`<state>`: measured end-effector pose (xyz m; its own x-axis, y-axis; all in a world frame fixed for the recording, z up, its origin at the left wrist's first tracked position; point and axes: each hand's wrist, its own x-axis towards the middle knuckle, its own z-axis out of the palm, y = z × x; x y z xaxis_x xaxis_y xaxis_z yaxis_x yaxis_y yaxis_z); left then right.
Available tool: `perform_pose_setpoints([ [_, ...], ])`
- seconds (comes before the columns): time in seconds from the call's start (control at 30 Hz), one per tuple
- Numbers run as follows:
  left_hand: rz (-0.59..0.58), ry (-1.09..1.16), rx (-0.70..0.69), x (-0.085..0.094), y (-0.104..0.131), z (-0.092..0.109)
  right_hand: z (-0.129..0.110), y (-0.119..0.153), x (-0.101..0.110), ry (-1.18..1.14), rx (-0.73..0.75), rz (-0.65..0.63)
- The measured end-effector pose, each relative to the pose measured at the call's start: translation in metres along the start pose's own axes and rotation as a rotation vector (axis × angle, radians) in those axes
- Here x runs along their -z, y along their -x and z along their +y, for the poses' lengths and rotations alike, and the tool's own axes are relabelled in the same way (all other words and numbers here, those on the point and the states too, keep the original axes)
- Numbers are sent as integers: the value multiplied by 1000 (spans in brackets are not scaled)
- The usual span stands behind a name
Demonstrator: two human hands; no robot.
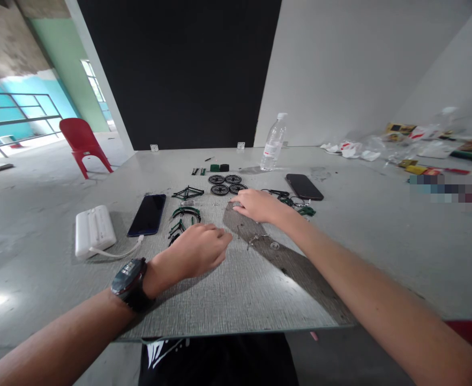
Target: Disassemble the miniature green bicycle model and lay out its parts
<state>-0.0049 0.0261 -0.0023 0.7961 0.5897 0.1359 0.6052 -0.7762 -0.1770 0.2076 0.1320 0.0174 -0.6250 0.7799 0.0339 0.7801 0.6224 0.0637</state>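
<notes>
My right hand (255, 205) reaches to the middle of the table, fingers stretched, tips at the surface just in front of several black spoked toy wheels (220, 190). Nearer to me, my left hand (197, 247) hovers over the table with curled fingers; anything inside them is hidden. Past its fingers lie dark green curved parts, like small mudguards (186, 213), and a black toy bicycle frame (188, 192). Small clear plastic pieces (275, 246) lie under my right forearm. Other dark green parts (306, 212) rest right of my right hand.
A white power bank (95, 231) is cabled to a phone (147, 214) at left. Another phone (304, 186) lies at right, near an upright water bottle (274, 142). Wrappers and plastic bags (370, 155) are heaped far right. A red chair (83, 143) stands beyond the table.
</notes>
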Motion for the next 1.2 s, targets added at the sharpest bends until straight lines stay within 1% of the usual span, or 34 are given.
perform_pose_setpoints([
  [0.33,-17,4,11,3,0,1,-2,1,0,-33,0,-2],
  [0.77,-6,7,11,3,-1,1,-2,0,0,-26,-5,-20],
  [1.03,8,3,2,2,0,0,-2,-1,-4,-47,3,-3],
  [1.2,9,-1,-5,1,-1,0,-7,-1,-4,-105,-24,-11],
])
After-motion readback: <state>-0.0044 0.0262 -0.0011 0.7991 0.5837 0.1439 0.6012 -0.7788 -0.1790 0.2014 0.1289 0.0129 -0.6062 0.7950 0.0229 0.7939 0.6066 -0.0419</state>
